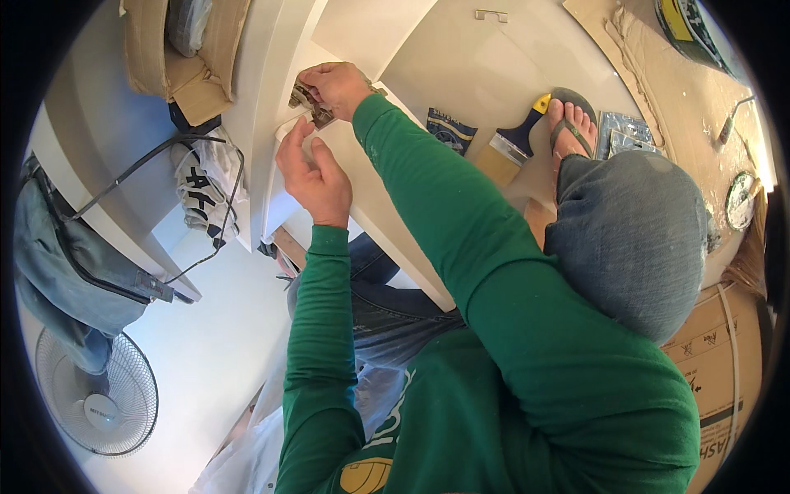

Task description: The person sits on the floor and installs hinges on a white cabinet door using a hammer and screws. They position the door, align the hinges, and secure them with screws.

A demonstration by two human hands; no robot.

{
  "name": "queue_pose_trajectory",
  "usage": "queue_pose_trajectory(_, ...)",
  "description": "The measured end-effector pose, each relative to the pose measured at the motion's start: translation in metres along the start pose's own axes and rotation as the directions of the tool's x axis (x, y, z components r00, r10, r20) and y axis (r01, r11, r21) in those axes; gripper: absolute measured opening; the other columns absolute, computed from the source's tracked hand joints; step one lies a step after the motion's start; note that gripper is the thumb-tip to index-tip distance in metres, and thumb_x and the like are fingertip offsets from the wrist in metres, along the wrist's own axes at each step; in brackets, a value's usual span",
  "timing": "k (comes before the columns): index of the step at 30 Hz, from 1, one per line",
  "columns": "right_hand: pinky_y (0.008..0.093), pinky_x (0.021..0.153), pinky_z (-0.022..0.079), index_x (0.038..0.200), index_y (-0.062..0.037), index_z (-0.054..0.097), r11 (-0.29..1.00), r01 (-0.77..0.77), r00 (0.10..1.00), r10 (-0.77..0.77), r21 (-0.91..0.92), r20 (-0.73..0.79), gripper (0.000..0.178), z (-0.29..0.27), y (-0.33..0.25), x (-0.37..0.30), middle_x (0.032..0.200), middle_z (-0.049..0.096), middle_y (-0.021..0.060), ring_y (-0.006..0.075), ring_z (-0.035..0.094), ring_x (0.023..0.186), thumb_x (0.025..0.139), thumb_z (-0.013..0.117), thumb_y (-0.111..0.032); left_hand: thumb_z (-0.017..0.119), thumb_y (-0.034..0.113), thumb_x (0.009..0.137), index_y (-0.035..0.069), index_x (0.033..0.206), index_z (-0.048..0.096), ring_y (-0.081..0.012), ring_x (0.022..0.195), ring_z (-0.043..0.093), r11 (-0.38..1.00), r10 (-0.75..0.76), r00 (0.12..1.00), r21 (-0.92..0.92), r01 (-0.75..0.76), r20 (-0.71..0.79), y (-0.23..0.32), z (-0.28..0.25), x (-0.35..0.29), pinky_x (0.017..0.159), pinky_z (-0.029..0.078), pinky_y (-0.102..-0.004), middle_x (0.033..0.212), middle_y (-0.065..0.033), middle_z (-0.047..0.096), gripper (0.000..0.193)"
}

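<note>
Cardboard box [148, 58] with raised flaps stands beyond and to the left of your left hand [319, 185] in the head view. Nearer that hand, on its left, lies a white cloth bundle [202, 198] with black markings, a black cable [119, 177] looping across it. Farther left and lower you have a grey-blue garment [74, 267] draped down toward a fan [99, 412].

To the right of your right hand [336, 86], past the sleeve, sit a dark packet [451, 132] and a brush [518, 136] with a dark and yellow handle; a sandalled foot [573, 128] stands just beside the brush, and a bent denim knee [625, 239] rises nearer you. A metal handle [491, 16] lies well beyond them.

An upright white panel [271, 90] closes off the left side of both hands, leaving little room there. A pale board [403, 247] slants from near your left fingertips back toward your lap, under your right forearm. The widest bare stretch is on the pale surface [461, 70] right of your right hand.

The metal fitting [319, 115] sits at the board's far end, under your right fingers. Partly covered, its visible length slopes toward you and to the right. Your right fingers curl over it, though you cannot tell how firmly; your left hand is half spread just below, thumb apart, contact unclear.
</note>
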State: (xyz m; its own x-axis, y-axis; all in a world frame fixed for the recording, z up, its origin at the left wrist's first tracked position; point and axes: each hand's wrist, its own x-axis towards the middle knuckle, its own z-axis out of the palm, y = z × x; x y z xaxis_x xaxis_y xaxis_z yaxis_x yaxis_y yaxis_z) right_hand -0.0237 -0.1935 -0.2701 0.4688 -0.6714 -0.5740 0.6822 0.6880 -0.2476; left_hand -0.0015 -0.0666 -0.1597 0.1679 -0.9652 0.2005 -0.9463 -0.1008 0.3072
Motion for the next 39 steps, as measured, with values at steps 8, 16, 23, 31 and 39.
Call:
queue_pose_trajectory(8, 0.0352, 0.066, 0.058, 0.092, -0.001, 0.082, 0.795, 0.143, 0.978, -0.205, -0.589, -0.039, 0.025, 0.006, 0.005, 0.025, 0.079, 0.078, 0.0118, 0.0202, 0.071, 0.066, 0.089, 0.08, -0.025, 0.061, 0.003, 0.1, 0.003, 0.138, 0.067, -0.0301, 0.118, 0.062, 0.997, -0.023, 0.999, -0.08, 0.021, -0.026, 0.0, 0.002, 0.0, 0.093, 0.054, -0.0388, 0.121, -0.0121, 0.074, 0.039)
queue_pose_trajectory(16, 0.0396, 0.075, 0.061, 0.091, -0.0043, 0.083, 0.774, 0.211, 0.961, -0.276, -0.597, -0.018, 0.03, 0.0, 0.007, 0.014, 0.078, 0.078, 0.0153, 0.0273, 0.076, 0.073, 0.086, 0.083, -0.034, 0.061, 0.003, 0.099, 0.003, 0.138, 0.067, -0.0291, 0.118, 0.062, 0.991, -0.066, 0.997, -0.118, 0.062, -0.03, 0.001, 0.002, -0.001, 0.091, 0.054, -0.0378, 0.12, -0.0116, 0.074, 0.039)
queue_pose_trajectory(23, 0.0386, 0.073, 0.06, 0.095, -0.004, 0.082, 0.774, 0.196, 0.972, -0.236, -0.602, 0.012, 0.03, -0.004, 0.002, 0.009, 0.079, 0.077, 0.0147, 0.0243, 0.074, 0.071, 0.089, 0.082, -0.034, 0.062, 0.003, 0.098, 0.004, 0.136, 0.068, -0.0296, 0.117, 0.063, 0.996, -0.032, 0.998, -0.09, 0.027, -0.046, -0.001, 0.003, 0.0, 0.091, 0.054, -0.0387, 0.119, -0.0119, 0.074, 0.039)
queue_pose_trajectory(31, 0.0364, 0.073, 0.06, 0.106, -0.0037, 0.082, 0.664, 0.297, 0.948, -0.292, -0.686, 0.128, 0.033, -0.012, 0.001, 0.005, 0.089, 0.078, 0.0151, 0.0227, 0.074, 0.077, 0.097, 0.075, -0.034, 0.062, 0.003, 0.098, 0.005, 0.135, 0.068, -0.03, 0.117, 0.063, 0.995, -0.025, 0.998, -0.098, 0.02, -0.052, -0.002, 0.003, -0.001, 0.094, 0.053, -0.0396, 0.118, -0.0119, 0.074, 0.038)
queue_pose_trajectory(39, 0.0357, 0.072, 0.063, 0.108, -0.0028, 0.083, 0.405, 0.363, 0.929, -0.091, -0.839, 0.358, 0.037, -0.009, -0.032, 0.017, 0.091, 0.08, 0.015, 0.0227, 0.077, 0.067, 0.097, 0.07, -0.036, 0.061, 0.005, 0.102, 0.003, 0.14, 0.067, -0.0229, 0.115, 0.063, 0.998, 0.053, 0.998, -0.039, -0.054, -0.038, -0.007, 0.002, 0.0, 0.082, 0.055, -0.0321, 0.122, -0.0101, 0.074, 0.038)
